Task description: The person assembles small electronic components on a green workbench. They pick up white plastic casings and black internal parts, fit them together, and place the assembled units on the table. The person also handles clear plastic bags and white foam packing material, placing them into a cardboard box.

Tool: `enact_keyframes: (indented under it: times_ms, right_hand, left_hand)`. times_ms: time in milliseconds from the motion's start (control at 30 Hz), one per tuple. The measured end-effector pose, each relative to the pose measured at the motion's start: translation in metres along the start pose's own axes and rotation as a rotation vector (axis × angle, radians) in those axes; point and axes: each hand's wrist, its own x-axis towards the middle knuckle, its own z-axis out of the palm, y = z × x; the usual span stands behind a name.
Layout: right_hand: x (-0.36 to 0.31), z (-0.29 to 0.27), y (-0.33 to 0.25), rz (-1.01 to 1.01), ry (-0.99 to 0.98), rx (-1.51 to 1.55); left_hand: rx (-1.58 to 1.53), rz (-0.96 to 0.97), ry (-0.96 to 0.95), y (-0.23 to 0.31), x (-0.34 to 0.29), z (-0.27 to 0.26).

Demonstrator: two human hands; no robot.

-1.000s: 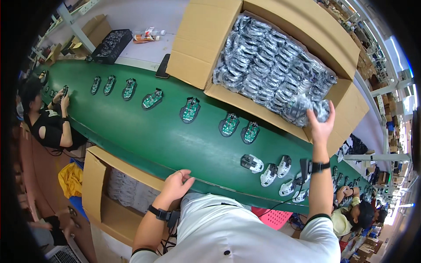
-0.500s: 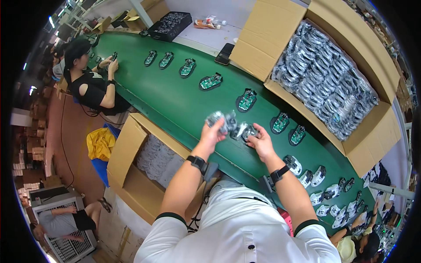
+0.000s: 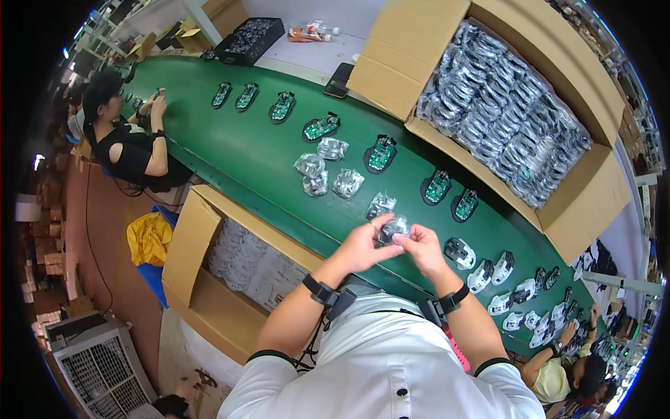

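Both my hands meet above the near edge of the green work surface, around a small part in a clear plastic bag (image 3: 393, 228). My right hand (image 3: 424, 253) pinches the bag between thumb and fingers. Curved around its other side, my left hand (image 3: 364, 246) grips it too, partly hiding it. Just beyond the fingers lies a bagged part (image 3: 381, 204). Several more bagged parts (image 3: 347, 184) rest further left. Behind them, a row of green circuit boards on dark, mouse-shaped bases (image 3: 380, 154) runs along the surface.
A big open carton (image 3: 551, 223) full of bagged parts stands at the far right. Another open carton (image 3: 230, 328) is at the near left. White-and-black shells (image 3: 480, 276) cover the right end. A co-worker (image 3: 129, 150) sits at the left; a black tray (image 3: 244, 52) and phone (image 3: 338, 80) lie behind.
Several bagged parts now lie loose on the green surface, out of my left hand. My hands have come together on one bag. The whole view has shifted slightly.
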Motion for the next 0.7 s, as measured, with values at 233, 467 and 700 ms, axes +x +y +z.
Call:
enact_keyframes:
  times_ms: [233, 467, 700]
  right_hand:
    - [-0.011, -0.002, -0.011, 0.094, 0.075, 0.238]
    - [-0.008, -0.008, -0.005, -0.072, 0.112, -0.150]
    - [-0.017, 0.003, -0.008, -0.141, 0.037, -0.113]
  left_hand:
    - [-0.256, 0.036, 0.176, -0.021, 0.001, 0.023]
    - [-0.144, 0.044, 0.365, -0.018, -0.004, 0.013]
    - [-0.040, 0.061, 0.335, -0.018, 0.001, 0.008]
